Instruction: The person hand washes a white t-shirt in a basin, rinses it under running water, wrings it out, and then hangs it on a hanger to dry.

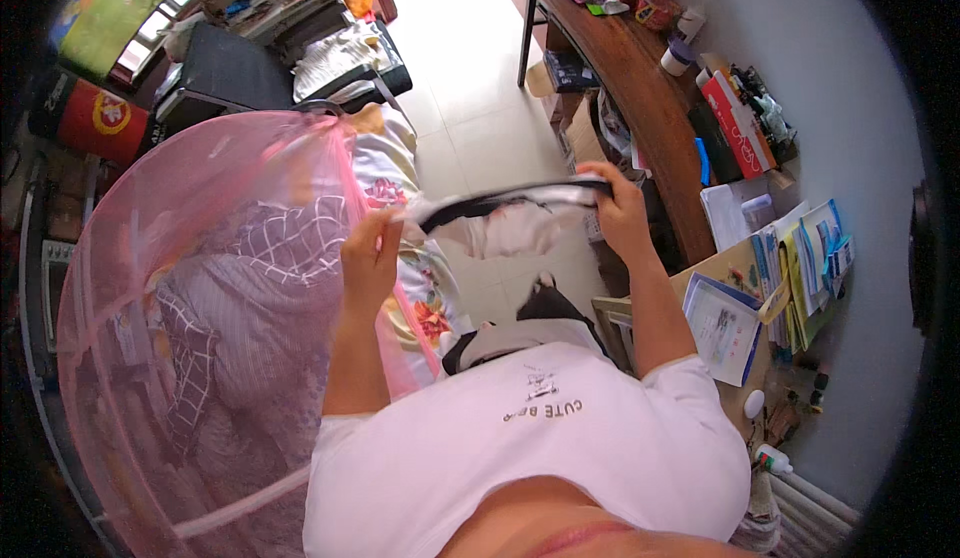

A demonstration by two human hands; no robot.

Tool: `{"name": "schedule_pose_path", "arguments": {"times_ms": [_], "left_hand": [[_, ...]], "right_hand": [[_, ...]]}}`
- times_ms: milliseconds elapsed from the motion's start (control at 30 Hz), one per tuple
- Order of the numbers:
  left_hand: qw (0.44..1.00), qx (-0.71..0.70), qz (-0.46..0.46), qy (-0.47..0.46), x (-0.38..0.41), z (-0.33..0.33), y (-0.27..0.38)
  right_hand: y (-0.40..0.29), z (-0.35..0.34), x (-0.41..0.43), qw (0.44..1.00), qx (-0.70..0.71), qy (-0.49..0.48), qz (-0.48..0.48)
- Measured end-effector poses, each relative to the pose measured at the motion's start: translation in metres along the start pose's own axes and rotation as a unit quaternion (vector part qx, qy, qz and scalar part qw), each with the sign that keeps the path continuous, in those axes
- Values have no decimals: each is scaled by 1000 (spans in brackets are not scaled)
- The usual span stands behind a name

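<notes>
Both hands hold up a light-coloured cloth garment [510, 229] with a black band along its upper edge, stretched between them and partly blurred. My left hand [373, 252] pinches its left end, beside the pink mosquito net. My right hand [616, 209] grips the other end by the black band, near the brown wooden desk. The garment hangs above the tiled floor; its exact kind is hard to tell.
The pink mosquito net [112, 258] covers a bed with purple-grey bedding [255, 325] on the left. A dark wooden desk [637, 77] curves along the right, with boxes under it. A pale table [701, 276] with books and folders [799, 273] stands close by my right arm.
</notes>
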State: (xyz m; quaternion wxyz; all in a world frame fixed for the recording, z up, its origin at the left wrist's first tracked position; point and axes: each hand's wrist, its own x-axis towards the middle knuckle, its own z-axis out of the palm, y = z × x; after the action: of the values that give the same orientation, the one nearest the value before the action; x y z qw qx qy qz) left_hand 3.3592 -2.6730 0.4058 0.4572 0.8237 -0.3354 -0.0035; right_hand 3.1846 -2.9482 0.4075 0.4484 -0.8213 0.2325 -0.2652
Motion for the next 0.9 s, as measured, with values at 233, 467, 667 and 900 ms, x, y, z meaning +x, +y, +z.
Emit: {"name": "schedule_pose_path", "arguments": {"times_ms": [233, 467, 667, 900], "left_hand": [[979, 9, 111, 169, 145, 29, 0], [964, 146, 103, 198, 275, 38, -14], [968, 87, -10, 237, 352, 52, -53], [976, 92, -68, 188, 462, 82, -120]], "right_hand": [[27, 28, 147, 998, -42, 32, -16], [84, 46, 311, 992, -34, -95, -69], [80, 56, 410, 974, 25, -216, -62], [88, 58, 521, 919, 110, -378, 10]]}}
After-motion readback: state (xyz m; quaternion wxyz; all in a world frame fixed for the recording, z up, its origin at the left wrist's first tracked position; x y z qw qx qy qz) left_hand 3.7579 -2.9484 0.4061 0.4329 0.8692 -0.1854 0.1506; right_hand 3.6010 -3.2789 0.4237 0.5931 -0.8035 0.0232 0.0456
